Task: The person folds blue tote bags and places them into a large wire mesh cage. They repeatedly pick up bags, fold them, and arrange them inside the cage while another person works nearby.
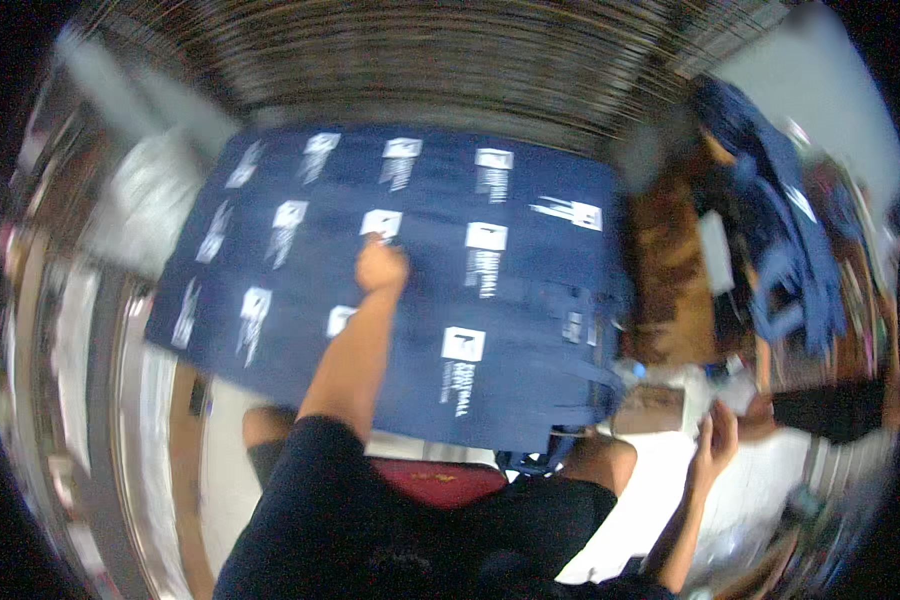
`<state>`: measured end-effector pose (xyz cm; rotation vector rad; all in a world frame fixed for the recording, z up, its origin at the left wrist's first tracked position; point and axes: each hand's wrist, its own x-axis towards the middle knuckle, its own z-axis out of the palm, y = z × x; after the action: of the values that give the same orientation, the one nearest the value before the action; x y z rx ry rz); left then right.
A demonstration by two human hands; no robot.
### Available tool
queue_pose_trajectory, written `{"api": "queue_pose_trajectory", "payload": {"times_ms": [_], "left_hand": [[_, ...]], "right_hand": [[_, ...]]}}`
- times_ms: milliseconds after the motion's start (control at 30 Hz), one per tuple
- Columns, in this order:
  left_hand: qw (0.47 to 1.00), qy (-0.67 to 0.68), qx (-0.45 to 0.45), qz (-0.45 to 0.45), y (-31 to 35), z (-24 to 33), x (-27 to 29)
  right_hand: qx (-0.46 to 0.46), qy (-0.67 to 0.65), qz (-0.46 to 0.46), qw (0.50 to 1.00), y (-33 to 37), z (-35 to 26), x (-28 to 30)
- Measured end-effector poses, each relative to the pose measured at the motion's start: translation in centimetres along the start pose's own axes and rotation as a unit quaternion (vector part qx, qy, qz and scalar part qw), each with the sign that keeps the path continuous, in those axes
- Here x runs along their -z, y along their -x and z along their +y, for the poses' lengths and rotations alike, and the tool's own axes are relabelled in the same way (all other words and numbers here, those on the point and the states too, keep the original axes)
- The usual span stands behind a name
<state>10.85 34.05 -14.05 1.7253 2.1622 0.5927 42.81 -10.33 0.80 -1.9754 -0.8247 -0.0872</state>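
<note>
A wide navy blue cloth (425, 290) with rows of white printed marks covers the surface in front of me. My left hand (382, 266) reaches over its middle, fingers drawn together at one of the white marks. A small dark spot shows at those fingertips, too blurred to name. Off to the right, beyond the cloth's edge, my right hand (716, 440) is raised with its fingers stretched out and nothing visible in it. Dark blue strap-like pieces (580, 325) lie at the right part of the cloth.
At the right hang or lie navy cloth items with straps (795, 250). A brown board-like surface (675, 265) lies beside the cloth. White plastic wrapping (150, 200) stands at the left. Something dark red (440, 482) is below the near edge, between my legs.
</note>
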Motion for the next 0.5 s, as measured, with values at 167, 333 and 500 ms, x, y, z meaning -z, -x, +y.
{"api": "queue_pose_trajectory", "payload": {"times_ms": [167,333,500], "left_hand": [[0.994,0.016,-0.098,0.055,0.4,-1.6,1.1],[0.969,0.087,-0.213,0.088,2.3,-0.1,1.6],[0.941,0.210,-0.263,0.032,7.2,1.4,7.1]], "right_hand": [[0.125,0.126,0.138,0.974,-6.1,-4.5,4.5],[0.051,0.129,0.246,0.959,-18.0,-1.4,12.8],[-0.002,0.239,0.145,0.960,-25.4,0.6,11.2]]}}
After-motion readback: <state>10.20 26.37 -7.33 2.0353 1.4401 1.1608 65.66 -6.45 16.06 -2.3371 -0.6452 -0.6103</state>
